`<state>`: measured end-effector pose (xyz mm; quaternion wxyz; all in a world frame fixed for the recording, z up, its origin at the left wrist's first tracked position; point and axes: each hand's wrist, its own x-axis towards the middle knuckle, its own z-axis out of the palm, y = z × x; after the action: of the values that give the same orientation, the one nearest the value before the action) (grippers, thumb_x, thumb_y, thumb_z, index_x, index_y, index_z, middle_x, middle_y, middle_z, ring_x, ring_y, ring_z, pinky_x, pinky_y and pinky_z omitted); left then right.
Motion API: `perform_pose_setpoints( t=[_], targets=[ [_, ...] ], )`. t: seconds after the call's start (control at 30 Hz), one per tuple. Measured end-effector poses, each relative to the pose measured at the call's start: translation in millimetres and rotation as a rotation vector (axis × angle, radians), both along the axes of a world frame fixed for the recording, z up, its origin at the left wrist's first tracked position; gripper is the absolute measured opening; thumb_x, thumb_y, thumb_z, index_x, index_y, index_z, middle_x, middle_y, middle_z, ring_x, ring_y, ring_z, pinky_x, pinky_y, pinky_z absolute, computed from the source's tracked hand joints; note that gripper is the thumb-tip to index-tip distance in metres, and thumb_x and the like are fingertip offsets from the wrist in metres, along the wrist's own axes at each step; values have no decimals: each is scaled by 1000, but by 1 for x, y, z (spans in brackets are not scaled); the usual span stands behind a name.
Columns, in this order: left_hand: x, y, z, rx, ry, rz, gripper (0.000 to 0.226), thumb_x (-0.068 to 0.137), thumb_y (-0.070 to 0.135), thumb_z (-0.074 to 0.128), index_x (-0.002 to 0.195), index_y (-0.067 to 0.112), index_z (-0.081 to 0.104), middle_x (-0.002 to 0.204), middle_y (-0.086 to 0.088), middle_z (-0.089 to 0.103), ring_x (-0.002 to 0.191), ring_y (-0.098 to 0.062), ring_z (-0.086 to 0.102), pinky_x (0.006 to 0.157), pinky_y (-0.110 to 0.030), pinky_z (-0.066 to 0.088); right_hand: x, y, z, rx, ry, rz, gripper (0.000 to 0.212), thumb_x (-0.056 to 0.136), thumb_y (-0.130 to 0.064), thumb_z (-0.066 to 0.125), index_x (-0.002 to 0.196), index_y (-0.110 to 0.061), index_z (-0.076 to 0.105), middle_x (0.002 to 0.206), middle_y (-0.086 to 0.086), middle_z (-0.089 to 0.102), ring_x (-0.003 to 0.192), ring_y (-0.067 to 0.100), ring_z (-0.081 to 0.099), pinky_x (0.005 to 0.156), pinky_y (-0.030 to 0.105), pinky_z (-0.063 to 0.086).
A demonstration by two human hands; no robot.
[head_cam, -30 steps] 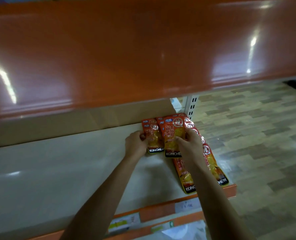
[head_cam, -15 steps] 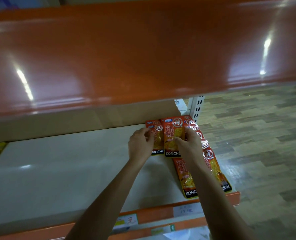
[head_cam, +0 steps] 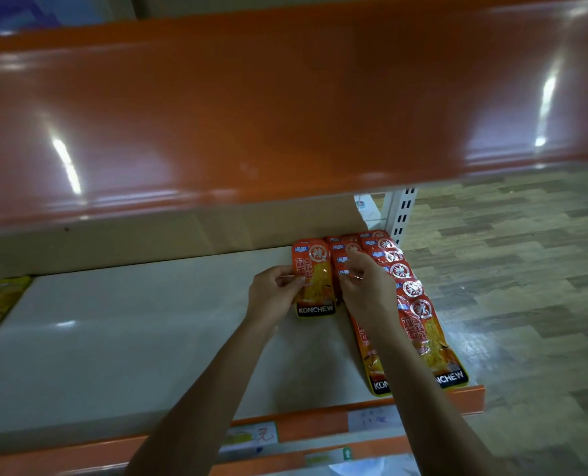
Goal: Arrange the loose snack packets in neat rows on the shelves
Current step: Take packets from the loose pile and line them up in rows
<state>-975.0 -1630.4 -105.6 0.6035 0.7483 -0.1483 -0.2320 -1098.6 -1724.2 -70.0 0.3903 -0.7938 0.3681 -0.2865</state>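
On the pale shelf [head_cam: 148, 321], the left hand [head_cam: 272, 295] pinches the left edge of an orange snack packet [head_cam: 316, 280] lying flat near the back. The right hand [head_cam: 366, 290] curls its fingers on the neighbouring packet [head_cam: 341, 261] — just beside it, an overlapping row of packets [head_cam: 423, 324] reaches the shelf's front edge.

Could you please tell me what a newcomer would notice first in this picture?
First, the glossy orange shelf filling the top of the view. Below it, both hands work at the right end of the pale lower shelf: the left hand pinches one red KONCHEW packet, and the right hand is on the overlapping packet rows beside it.
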Motion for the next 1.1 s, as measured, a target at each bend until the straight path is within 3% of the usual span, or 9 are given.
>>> perform_pose_setpoints(
  t=[0.1, 0.3, 0.6, 0.93, 1.1],
  targets=[
    [0, 2, -5, 119, -112, 1, 21, 84, 20, 73, 105, 15, 70, 94, 2, 72, 84, -8, 68, 74, -25, 56, -1, 2, -4, -97, 77, 20, 37, 91, -7, 55, 128, -11, 59, 128, 7, 61, 120, 24, 54, 100, 34, 42],
    [-8, 0, -2, 285, -349, -71, 31, 85, 27, 72, 113, 15, 70, 103, -2, 72, 94, -15, 67, 89, -34, 54, 0, 4, -11, -216, 218, 66, 39, 91, -10, 53, 130, -11, 56, 126, 8, 60, 119, 25, 50, 98, 32, 36],
    [-19, -7, -2, 468, -535, -72, 33, 88, 39, 67, 113, 17, 68, 103, 2, 71, 90, -10, 64, 74, -17, 41, -4, 7, -18, -249, 285, 111, 37, 93, -14, 52, 131, -13, 55, 130, 5, 58, 121, 21, 48, 102, 29, 34],
    [-22, -7, -2, 566, -628, -63, 37, 90, 45, 61, 114, 18, 67, 103, 3, 71, 93, -11, 65, 71, -17, 38, -6, 10, -16, -259, 270, 125, 37, 93, -14, 54, 130, -11, 55, 131, 6, 57, 125, 22, 47, 106, 32, 33],
    [-27, 9, 3, 599, -723, -68, 35, 94, 43, 56, 116, 18, 64, 107, 0, 67, 94, -15, 64, 73, -24, 45, -2, 17, -16, -278, 273, 156, 40, 92, -12, 54, 132, -12, 53, 134, 5, 56, 129, 21, 44, 108, 32, 31]
  ],
)
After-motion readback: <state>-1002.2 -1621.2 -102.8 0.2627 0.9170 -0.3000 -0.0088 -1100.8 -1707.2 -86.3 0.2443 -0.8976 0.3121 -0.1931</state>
